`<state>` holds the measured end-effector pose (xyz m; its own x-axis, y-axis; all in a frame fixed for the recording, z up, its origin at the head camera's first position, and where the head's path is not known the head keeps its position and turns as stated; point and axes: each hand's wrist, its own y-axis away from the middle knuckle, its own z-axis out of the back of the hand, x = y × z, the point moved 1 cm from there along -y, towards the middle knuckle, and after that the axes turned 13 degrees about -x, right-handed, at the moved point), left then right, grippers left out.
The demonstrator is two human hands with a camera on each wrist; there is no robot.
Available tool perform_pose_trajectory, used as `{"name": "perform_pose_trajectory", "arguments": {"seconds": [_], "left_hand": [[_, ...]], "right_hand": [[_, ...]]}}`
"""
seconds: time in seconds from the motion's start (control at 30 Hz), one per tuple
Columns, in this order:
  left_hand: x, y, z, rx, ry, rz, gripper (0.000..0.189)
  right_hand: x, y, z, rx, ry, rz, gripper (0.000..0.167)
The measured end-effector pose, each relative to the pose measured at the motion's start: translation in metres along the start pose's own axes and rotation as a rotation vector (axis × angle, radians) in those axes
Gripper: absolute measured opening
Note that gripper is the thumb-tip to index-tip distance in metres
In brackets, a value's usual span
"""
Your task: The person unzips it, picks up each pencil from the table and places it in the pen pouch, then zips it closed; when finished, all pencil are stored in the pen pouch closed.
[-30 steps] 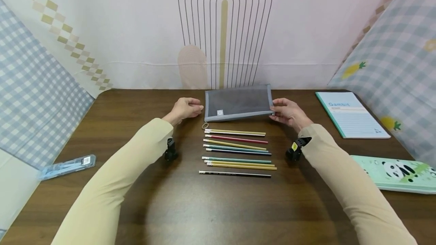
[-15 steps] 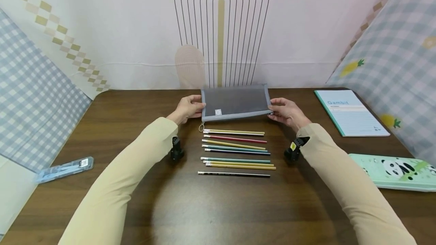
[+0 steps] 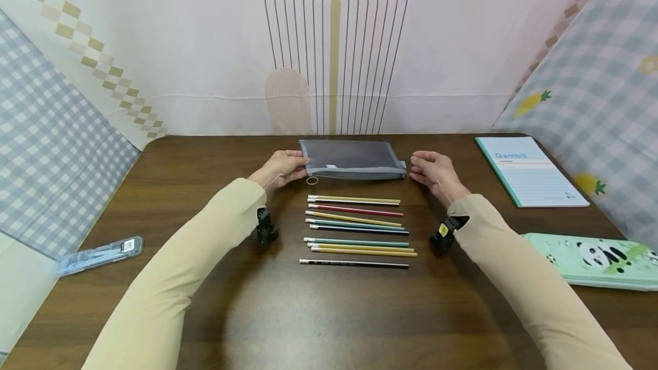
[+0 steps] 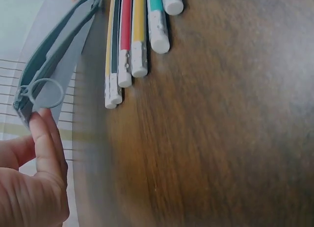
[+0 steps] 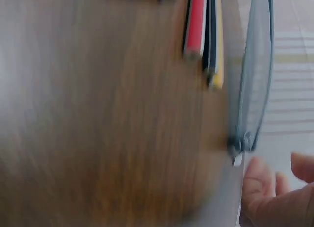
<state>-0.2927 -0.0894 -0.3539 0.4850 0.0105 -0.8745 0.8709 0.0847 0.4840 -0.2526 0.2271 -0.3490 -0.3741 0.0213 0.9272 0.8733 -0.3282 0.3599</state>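
Observation:
A grey mesh zip pouch is tilted at the back of the table, its long zip side facing me. My left hand pinches its left end by the ring pull. In the left wrist view the pouch's two front edges stand apart along the mouth. Just off the pouch's right end, my right hand holds nothing, its fingers loosely bent; a small gap shows in the right wrist view. In front of the pouch lie several pencils in a row, among them a red pencil and a black pencil, eraser ends to the left.
On the right are a notepad and a green panda pencil case. A clear blue plastic case lies near the left edge. A patterned cloth hangs behind the wooden table.
My left hand has moved in and taken hold of the pouch's left end. My right hand has let go of the right end. The pouch has tipped lower and its mouth now faces me.

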Motion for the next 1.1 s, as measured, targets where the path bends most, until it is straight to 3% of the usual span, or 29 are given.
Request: {"name": "perform_pose_trajectory", "arguments": {"seconds": [0.1,0.23,0.33,0.43,0.47,0.5,0.57,0.63,0.67,0.9,0.97,1.03,1.1], "left_hand": [[0.007,-0.013,0.001,0.020,0.065,0.034,0.037],[0.028,-0.073,0.007,0.100,0.212,0.053,0.023],[0.036,-0.097,0.007,0.097,0.225,0.052,0.017],[0.033,-0.084,0.003,0.061,0.196,0.054,0.013],[0.028,-0.068,0.003,0.050,0.197,0.065,0.014],[0.030,-0.068,0.003,0.083,0.230,0.061,0.013],[0.028,-0.061,0.001,0.086,0.246,0.071,0.017],[0.028,-0.056,0.000,0.097,0.260,0.075,0.022],[0.027,-0.047,0.000,0.111,0.275,0.084,0.024],[0.039,-0.070,0.005,0.093,0.237,0.084,0.033],[0.043,-0.077,0.009,0.099,0.229,0.088,0.034],[0.046,-0.079,0.014,0.123,0.231,0.071,0.034],[0.042,-0.066,0.017,0.109,0.204,0.044,0.039]], "right_hand": [[-0.001,0.011,-0.006,0.026,-0.147,-0.056,0.021],[-0.004,0.028,-0.025,0.159,-0.300,-0.164,0.006],[-0.009,0.038,-0.041,0.229,-0.311,-0.228,0.008],[-0.014,0.045,-0.056,0.258,-0.299,-0.281,0.015],[-0.015,0.046,-0.061,0.263,-0.308,-0.293,0.021],[-0.016,0.047,-0.065,0.266,-0.325,-0.302,0.028],[-0.017,0.047,-0.072,0.250,-0.366,-0.311,0.039],[-0.017,0.045,-0.078,0.224,-0.410,-0.303,0.043],[-0.017,0.044,-0.080,0.211,-0.424,-0.296,0.043],[-0.013,0.039,-0.091,0.122,-0.456,-0.260,0.008],[-0.011,0.039,-0.093,0.106,-0.453,-0.257,0.006],[-0.011,0.038,-0.095,0.095,-0.448,-0.258,0.006],[-0.010,0.038,-0.098,0.087,-0.440,-0.254,0.006]]}}
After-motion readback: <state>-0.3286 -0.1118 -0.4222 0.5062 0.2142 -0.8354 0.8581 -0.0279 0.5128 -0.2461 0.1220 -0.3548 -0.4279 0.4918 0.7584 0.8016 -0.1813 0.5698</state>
